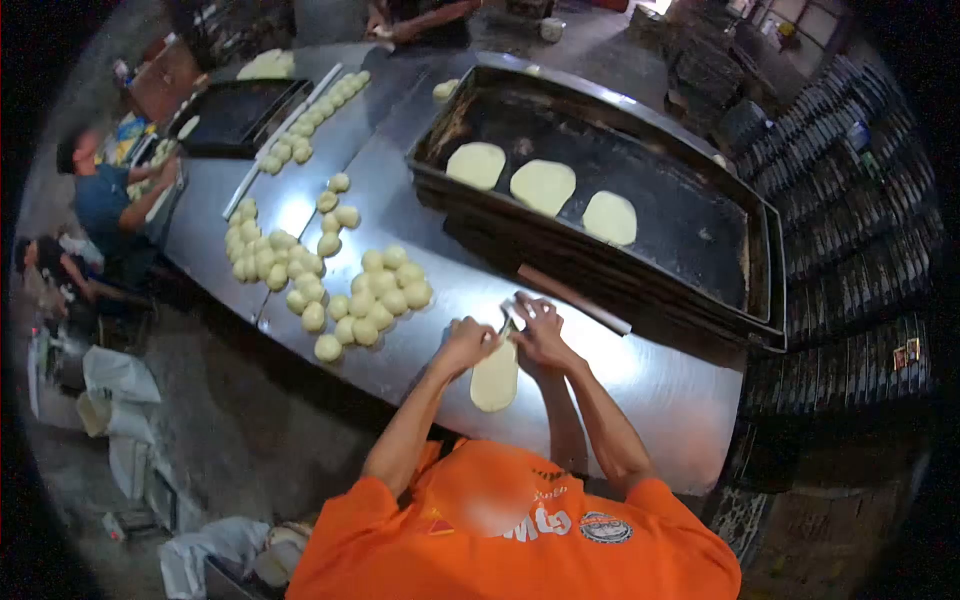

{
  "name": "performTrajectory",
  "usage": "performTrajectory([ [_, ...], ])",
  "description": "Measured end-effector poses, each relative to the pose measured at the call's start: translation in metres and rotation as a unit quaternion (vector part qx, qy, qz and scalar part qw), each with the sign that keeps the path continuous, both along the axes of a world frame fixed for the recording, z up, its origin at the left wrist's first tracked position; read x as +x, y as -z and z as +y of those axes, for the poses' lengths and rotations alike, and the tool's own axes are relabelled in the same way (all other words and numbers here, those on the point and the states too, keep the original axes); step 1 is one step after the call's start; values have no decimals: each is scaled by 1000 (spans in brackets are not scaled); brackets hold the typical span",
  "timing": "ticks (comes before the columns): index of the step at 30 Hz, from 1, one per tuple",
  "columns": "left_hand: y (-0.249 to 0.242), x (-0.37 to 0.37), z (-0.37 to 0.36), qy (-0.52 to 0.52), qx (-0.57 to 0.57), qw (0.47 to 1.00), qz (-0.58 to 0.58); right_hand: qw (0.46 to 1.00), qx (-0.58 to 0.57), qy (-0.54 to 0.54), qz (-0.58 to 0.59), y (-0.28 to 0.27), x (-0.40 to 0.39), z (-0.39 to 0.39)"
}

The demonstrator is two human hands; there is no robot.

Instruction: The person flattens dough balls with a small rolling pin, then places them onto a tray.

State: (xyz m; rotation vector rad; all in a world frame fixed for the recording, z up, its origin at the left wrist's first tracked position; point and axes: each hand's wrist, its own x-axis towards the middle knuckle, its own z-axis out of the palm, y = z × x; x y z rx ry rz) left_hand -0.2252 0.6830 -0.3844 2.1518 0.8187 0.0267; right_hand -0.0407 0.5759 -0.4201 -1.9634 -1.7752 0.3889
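A long flattened piece of dough (494, 378) lies on the metal table in front of me. My left hand (470, 343) is closed on its far left edge, fingers bent together. Opposite it, my right hand (541, 332) curls over the far right edge, its fingers closed on the dough. Something small and greyish shows between the hands, too blurred to name. Just beyond my right hand lies a brown wooden stick (575, 300). To the left of my hands sits a cluster of round dough balls (378, 292).
A large dark baking tray (600, 270) holds three flat dough pieces (543, 187). More dough balls (270, 255) lie left beside a pale rod (282, 140). Another dark tray (235, 115) is at the far left. A co-worker (110, 195) stands at the left edge; stacked trays (840, 220) rise at right.
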Motion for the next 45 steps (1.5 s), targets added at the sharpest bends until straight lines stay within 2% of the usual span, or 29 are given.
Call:
performTrajectory([
  [1, 42, -13, -4, 28, 264, 952, -150, 1000, 16, -26, -3, 0, 2, 3],
  [2, 27, -22, -1, 74, 71, 986, -134, 997, -21, -68, -3, -10, 8, 2],
  [3, -2, -31, -4, 75, -209, 969, -111, 992, -60, -107, 1, -23, 11, -3],
  [4, -9, -37, -5, 59, -306, 947, -71, 989, -21, -130, 69, -29, 12, -10],
  [5, -15, -41, -10, 70, -301, 949, -62, 974, -19, -157, 163, -34, 15, -13],
  [6, -20, -44, -15, -51, -448, 882, -135, 908, -137, -46, 393, -43, 4, -26],
  [7, -20, -44, -20, -171, -574, 775, -202, 876, -159, -10, 455, -48, 3, -38],
  [8, 2, -37, -24, -209, -582, 735, -278, 788, -144, 35, 597, -43, -7, -52],
  [9, 1, -30, -24, -194, -581, 742, -271, 678, -122, 75, 721, -40, -13, -65],
  [11, -11, -10, -28, -191, -589, 730, -289, 628, -48, 106, 770, -73, -14, -82],
  [12, -41, 9, -25, -184, -555, 770, -254, 632, -40, 125, 764, -84, -2, -90],
  [14, -75, 51, -6, -52, -485, 832, -264, 697, 25, 174, 695, -140, 25, -96],
  [15, -102, 80, 8, 23, -417, 881, -224, 772, 88, 138, 614, -148, 55, -100],
  [16, -124, 112, 22, 126, -362, 895, -229, 765, 137, 140, 613, -162, 82, -100],
  [18, -169, 170, 29, 161, -391, 870, -254, 705, 151, 156, 675, -203, 129, -99],
  [20, -197, 226, 34, 184, -353, 889, -225, 716, 160, 184, 655, -223, 175, -98],
  [24, -183, 300, 25, 95, -322, 930, -151, 723, 125, 216, 644, -200, 261, -87],
  [27, -156, 332, 17, 8, -398, 911, -109, 705, 84, 246, 660, -175, 290, -66],
  [30, -83, 372, 35, -33, -302, 936, -178, 762, 105, 432, 471, -114, 320, -30],
  [31, -86, 361, 23, -42, -309, 935, -167, 759, 91, 434, 478, -118, 312, -31],
  [32, -89, 349, 13, -37, -73, 950, -302, 863, 138, 443, 199, -122, 305, -33],
  [33, -102, 328, 2, -31, 173, 897, -406, 895, 176, 399, -94, -135, 288, -34],
  [35, -131, 264, -20, 17, 51, 892, -450, 861, 375, 339, -62, -168, 227, -39],
  [37, -109, 193, -41, -35, 87, 881, -464, 860, 418, 289, -48, -164, 154, -50],
  [39, -70, 125, -61, -83, 24, 905, -416, 924, 361, 127, 13, -115, 112, -65],
  [40, -39, 87, -66, -119, 17, 947, -299, 945, 304, 118, 33, -96, 92, -63],
  [42, 22, 19, -71, -274, -151, 911, -267, 963, 210, 167, 25, -41, 67, -63],
  [44, 11, -44, -63, -409, -52, 895, -168, 961, 136, 241, -13, -26, 51, -60],
  [45, 45, -76, -51, -481, -7, 846, -228, 964, 136, 229, -13, -24, 46, -59],
])
